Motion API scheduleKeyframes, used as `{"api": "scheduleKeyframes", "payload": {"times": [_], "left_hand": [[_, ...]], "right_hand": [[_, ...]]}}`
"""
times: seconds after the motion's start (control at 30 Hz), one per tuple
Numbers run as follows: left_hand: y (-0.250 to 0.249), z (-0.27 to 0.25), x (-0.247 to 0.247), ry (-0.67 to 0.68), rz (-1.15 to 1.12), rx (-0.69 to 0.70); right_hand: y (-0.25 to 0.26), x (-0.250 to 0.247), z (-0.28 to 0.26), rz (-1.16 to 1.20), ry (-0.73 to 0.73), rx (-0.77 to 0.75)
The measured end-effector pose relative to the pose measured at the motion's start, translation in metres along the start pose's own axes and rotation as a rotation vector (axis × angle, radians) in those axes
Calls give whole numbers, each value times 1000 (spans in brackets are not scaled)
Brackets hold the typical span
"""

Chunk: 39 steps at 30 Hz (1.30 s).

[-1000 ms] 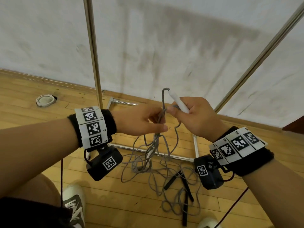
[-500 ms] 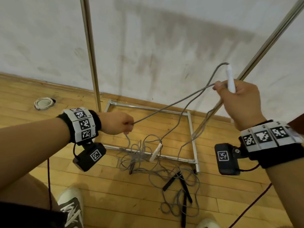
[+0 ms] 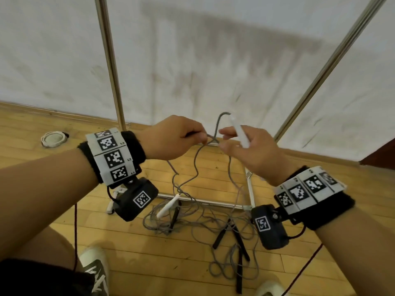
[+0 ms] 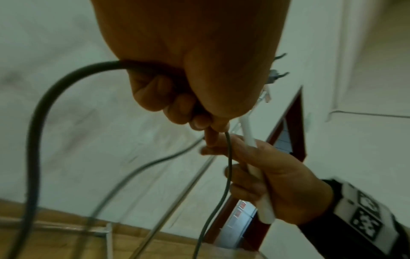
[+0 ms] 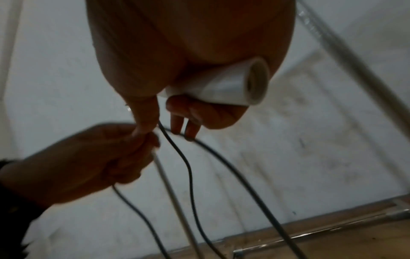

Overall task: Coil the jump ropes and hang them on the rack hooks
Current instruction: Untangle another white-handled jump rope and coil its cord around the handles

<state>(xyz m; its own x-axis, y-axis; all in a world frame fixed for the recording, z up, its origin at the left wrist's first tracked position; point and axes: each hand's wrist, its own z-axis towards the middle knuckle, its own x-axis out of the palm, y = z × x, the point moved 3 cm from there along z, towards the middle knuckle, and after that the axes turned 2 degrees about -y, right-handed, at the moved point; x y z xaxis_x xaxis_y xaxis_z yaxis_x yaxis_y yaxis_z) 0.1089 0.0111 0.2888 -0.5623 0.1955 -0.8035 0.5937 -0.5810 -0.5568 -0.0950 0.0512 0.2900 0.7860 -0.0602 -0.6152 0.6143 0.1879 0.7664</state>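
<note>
You're facing a white wall (image 3: 213, 60), with two metal rack poles (image 3: 111, 71) running up it and the rack's base frame (image 3: 205, 201) sitting on the wood floor (image 3: 53, 210). Down there, over and in front of that frame, is a messy tangle of grey jump ropes (image 3: 198, 218): one white handle (image 3: 167, 206) is lying near the frame's front bar, and a few black handles (image 3: 233, 236) are scattered closer to your feet. There's a small white ring (image 3: 52, 138) on the floor off to the left by the wall.

Your hands are up in front of you, almost touching. Your left hand (image 3: 171, 138) is curled around the grey rope (image 3: 221, 124), pinching it between thumb and fingertips; the wrist view shows the rope running through your fist and out both sides. Your right hand (image 3: 250, 152) has the other white handle (image 3: 239, 133) clamped between thumb and palm, pointing up, with the rope looping out of its top. The rest of your right-hand fingers are fairly straight and reach toward the strand your left hand pinches. From both hands the rope hangs down to the pile on the floor.
</note>
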Motion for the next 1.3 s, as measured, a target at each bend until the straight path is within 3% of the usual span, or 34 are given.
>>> {"api": "scheduleKeyframes", "payload": {"times": [0.1, 0.17, 0.37, 0.57, 0.67, 0.77, 0.87, 0.97, 1.1, 1.3], "left_hand": [[-15, -2, -4, -88, -40, 82], [-7, -1, -9, -128, -38, 38], [51, -20, -3, 183, 79, -134], [91, -27, -6, 196, 63, -208], [109, -29, -9, 210, 31, -293], [118, -27, -15, 175, 35, -323], [118, -25, -16, 141, -92, -337], [108, -18, -21, -5, -146, -342], [71, -6, -28, -115, -39, -215], [8, -2, -24, -61, -32, 15]], "right_hand": [[12, 18, -1, 9, 53, -41], [17, 18, 1, 20, 40, -39], [19, -14, 15, 52, -184, -41], [17, -37, 22, 31, -324, -87], [12, -61, 25, 63, -460, -72], [-1, -72, 23, 59, -497, -23], [-16, -74, 23, 30, -455, 85], [-31, -72, 20, -6, -391, 167], [-31, -50, 15, -47, -254, 133], [4, 9, 5, 42, 43, -11]]}}
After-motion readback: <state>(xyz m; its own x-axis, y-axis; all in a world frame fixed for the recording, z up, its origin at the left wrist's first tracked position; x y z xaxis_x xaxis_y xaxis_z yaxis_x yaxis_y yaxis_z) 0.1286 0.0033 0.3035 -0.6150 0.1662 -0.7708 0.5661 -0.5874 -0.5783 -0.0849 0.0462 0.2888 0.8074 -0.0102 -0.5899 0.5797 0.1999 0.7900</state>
